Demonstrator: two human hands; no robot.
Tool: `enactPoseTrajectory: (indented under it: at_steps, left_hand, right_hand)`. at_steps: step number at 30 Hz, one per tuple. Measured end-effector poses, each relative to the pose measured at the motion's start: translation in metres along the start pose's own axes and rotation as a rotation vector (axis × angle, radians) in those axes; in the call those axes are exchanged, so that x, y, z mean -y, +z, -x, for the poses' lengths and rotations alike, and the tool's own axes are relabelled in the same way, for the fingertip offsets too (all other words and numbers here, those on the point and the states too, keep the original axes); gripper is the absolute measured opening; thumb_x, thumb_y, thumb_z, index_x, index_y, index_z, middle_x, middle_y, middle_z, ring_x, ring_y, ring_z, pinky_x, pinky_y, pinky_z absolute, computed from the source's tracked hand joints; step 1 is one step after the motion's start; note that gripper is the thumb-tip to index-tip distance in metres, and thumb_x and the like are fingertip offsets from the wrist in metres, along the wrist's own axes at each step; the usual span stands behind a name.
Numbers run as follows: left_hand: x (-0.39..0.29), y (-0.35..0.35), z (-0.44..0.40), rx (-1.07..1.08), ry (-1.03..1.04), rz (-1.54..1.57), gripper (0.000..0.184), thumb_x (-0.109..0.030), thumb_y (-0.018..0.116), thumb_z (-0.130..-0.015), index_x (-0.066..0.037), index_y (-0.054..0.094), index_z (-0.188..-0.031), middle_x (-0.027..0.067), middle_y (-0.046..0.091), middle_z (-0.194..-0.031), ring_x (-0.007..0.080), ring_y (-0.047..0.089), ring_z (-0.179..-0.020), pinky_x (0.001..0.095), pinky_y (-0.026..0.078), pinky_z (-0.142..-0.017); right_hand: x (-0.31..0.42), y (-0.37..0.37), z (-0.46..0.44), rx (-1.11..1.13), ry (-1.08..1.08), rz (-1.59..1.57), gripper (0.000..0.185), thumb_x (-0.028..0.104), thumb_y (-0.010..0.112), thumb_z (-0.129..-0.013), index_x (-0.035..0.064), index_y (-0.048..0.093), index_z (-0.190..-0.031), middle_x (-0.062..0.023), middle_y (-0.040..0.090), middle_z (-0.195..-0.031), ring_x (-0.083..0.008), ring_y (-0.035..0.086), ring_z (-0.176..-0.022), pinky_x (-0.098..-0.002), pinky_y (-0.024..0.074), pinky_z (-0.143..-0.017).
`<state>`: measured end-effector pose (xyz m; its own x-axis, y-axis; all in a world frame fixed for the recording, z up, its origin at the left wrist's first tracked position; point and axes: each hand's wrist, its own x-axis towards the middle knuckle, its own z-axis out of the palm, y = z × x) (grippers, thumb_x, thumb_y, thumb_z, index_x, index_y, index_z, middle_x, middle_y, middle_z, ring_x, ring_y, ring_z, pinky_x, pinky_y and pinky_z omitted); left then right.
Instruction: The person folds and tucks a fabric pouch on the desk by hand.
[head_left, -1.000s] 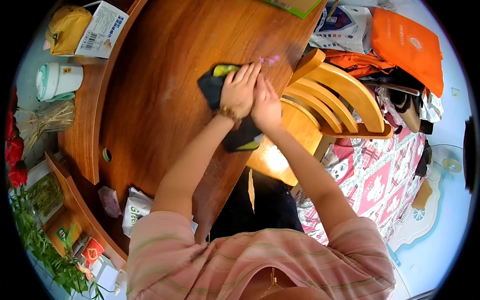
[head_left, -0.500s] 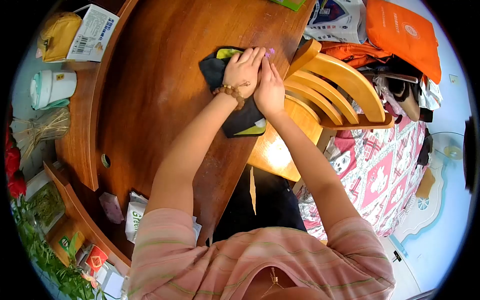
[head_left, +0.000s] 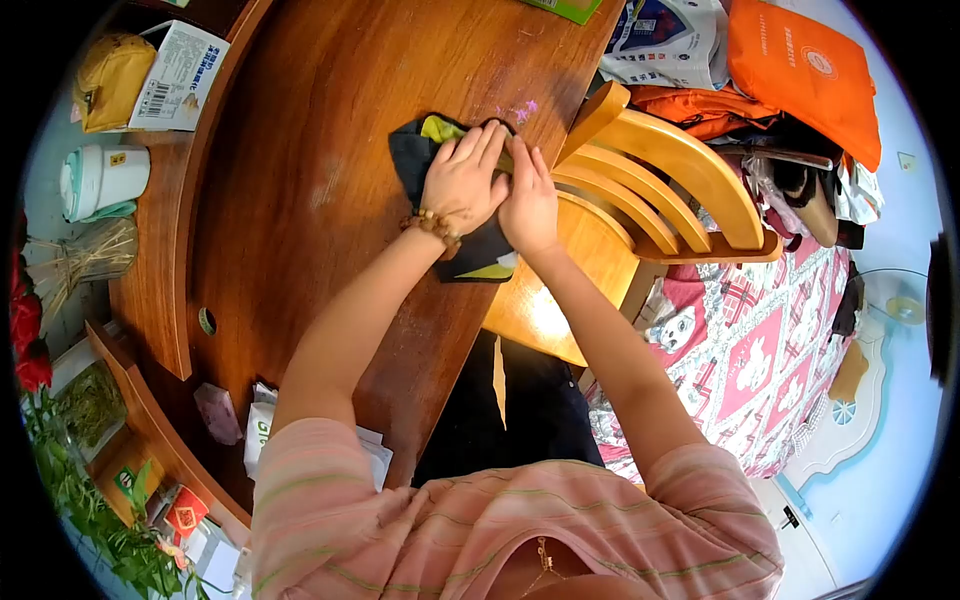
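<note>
A dark cloth with yellow-green patches (head_left: pixel 408 160) lies on the wooden desk (head_left: pixel 330 130), near its right edge. My left hand (head_left: pixel 462 183), with a beaded bracelet at the wrist, rests flat on the cloth with its fingers stretched out. Close beside it, my right hand (head_left: pixel 528 205) lies on the cloth's right side, fingers extended and palm turned down or inward. Just beyond the fingertips, small pink star-shaped marks (head_left: pixel 522 111) show on the desk.
A wooden chair (head_left: pixel 690 180) stands against the desk's right side. Left, a raised shelf bears a box (head_left: pixel 180 80) and a white tub (head_left: pixel 110 180). An orange bag (head_left: pixel 805 70) lies beyond the chair, near a patterned bedspread (head_left: pixel 750 350). A green box (head_left: pixel 570 8) sits at the top.
Both hands and the cloth have shifted slightly left and toward me over the desk since the last frame. More of the pink marks' surroundings shows.
</note>
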<state>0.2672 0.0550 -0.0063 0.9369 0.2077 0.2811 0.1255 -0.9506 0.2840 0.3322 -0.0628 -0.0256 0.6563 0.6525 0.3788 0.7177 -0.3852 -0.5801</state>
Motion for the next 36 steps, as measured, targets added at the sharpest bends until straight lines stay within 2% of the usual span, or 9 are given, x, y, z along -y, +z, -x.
enactPoseTrajectory:
  at_steps: [1, 4, 5, 9, 15, 23, 26, 32, 36]
  left_hand:
    - [0.001, 0.002, -0.003, 0.003, 0.001, -0.002, 0.059, -0.027, 0.056, -0.089, 0.000, 0.047, -0.141, 0.0130, 0.051, -0.144, 0.0272, 0.046, -0.131, 0.0394, 0.037, -0.106]
    - [0.011, 0.012, -0.031, -0.038, 0.056, -0.085, 0.057, -0.029, 0.055, -0.090, 0.000, 0.049, -0.139, 0.0118, 0.054, -0.141, 0.0246, 0.047, -0.130, 0.0376, 0.037, -0.105]
    - [0.011, 0.016, -0.036, -0.021, 0.027, -0.053, 0.054, -0.021, 0.054, -0.091, 0.001, 0.048, -0.140, 0.0122, 0.055, -0.140, 0.0266, 0.047, -0.130, 0.0384, 0.037, -0.106]
    - [-0.001, 0.007, -0.013, 0.042, -0.042, -0.036, 0.058, -0.026, 0.056, -0.090, 0.000, 0.047, -0.141, 0.0122, 0.052, -0.143, 0.0267, 0.046, -0.132, 0.0392, 0.035, -0.107]
    - [0.009, 0.013, -0.035, 0.046, -0.017, -0.048, 0.062, -0.024, 0.057, -0.088, 0.000, 0.044, -0.143, 0.0120, 0.051, -0.144, 0.0270, 0.046, -0.131, 0.0379, 0.036, -0.106]
    - [-0.001, 0.007, -0.006, -0.019, 0.005, -0.114, 0.057, -0.030, 0.057, -0.088, 0.001, 0.051, -0.136, 0.0124, 0.055, -0.139, 0.0236, 0.049, -0.127, 0.0360, 0.039, -0.102]
    - [0.010, 0.017, -0.037, -0.018, -0.003, -0.092, 0.059, -0.024, 0.055, -0.089, 0.001, 0.046, -0.141, 0.0132, 0.055, -0.139, 0.0258, 0.047, -0.129, 0.0352, 0.038, -0.103]
    - [-0.007, 0.014, 0.002, 0.024, -0.077, -0.067, 0.063, -0.027, 0.057, -0.088, 0.001, 0.044, -0.143, 0.0121, 0.049, -0.146, 0.0254, 0.045, -0.131, 0.0375, 0.036, -0.107]
    - [0.004, 0.010, -0.026, 0.030, -0.039, -0.075, 0.061, -0.026, 0.056, -0.090, 0.000, 0.044, -0.143, 0.0111, 0.050, -0.145, 0.0251, 0.045, -0.131, 0.0374, 0.037, -0.106]
  right_hand:
    - [0.002, 0.001, 0.004, 0.004, -0.005, 0.004, 0.047, 0.004, 0.053, -0.089, -0.0095, 0.043, -0.133, -0.0254, 0.062, -0.123, -0.0345, 0.061, -0.114, -0.0439, 0.0378, -0.112]
    - [-0.001, 0.008, -0.014, -0.017, 0.010, 0.022, 0.047, 0.003, 0.053, -0.089, -0.0099, 0.043, -0.133, -0.0256, 0.063, -0.120, -0.0354, 0.061, -0.112, -0.0445, 0.0381, -0.111]
    - [-0.004, 0.006, -0.022, -0.014, 0.008, 0.048, 0.047, 0.003, 0.053, -0.089, -0.0099, 0.042, -0.133, -0.0254, 0.063, -0.119, -0.0355, 0.061, -0.112, -0.0447, 0.0383, -0.111]
    - [-0.005, 0.001, -0.005, -0.021, -0.042, -0.008, 0.047, 0.004, 0.053, -0.090, -0.0109, 0.042, -0.133, -0.0256, 0.064, -0.116, -0.0363, 0.060, -0.113, -0.0444, 0.0375, -0.112]
    - [-0.010, 0.004, -0.019, -0.016, -0.074, 0.050, 0.046, 0.005, 0.052, -0.091, -0.0099, 0.043, -0.133, -0.0253, 0.064, -0.117, -0.0345, 0.063, -0.110, -0.0424, 0.0398, -0.110]
    - [-0.009, 0.005, 0.001, 0.021, -0.046, 0.006, 0.048, 0.006, 0.053, -0.091, -0.0092, 0.042, -0.135, -0.0255, 0.062, -0.124, -0.0360, 0.062, -0.112, -0.0423, 0.0409, -0.109]
    - [-0.012, 0.005, -0.022, 0.017, -0.057, 0.036, 0.048, 0.005, 0.053, -0.091, -0.0077, 0.042, -0.136, -0.0240, 0.063, -0.123, -0.0357, 0.062, -0.113, -0.0420, 0.0413, -0.109]
    - [-0.009, 0.000, 0.004, 0.026, -0.002, 0.027, 0.048, 0.008, 0.054, -0.090, -0.0051, 0.045, -0.135, -0.0214, 0.066, -0.118, -0.0370, 0.062, -0.111, -0.0427, 0.0425, -0.107]
    - [-0.012, 0.004, -0.018, -0.025, -0.040, 0.042, 0.043, 0.009, 0.056, -0.090, -0.0024, 0.049, -0.131, -0.0204, 0.068, -0.113, -0.0356, 0.063, -0.108, -0.0435, 0.0422, -0.107]
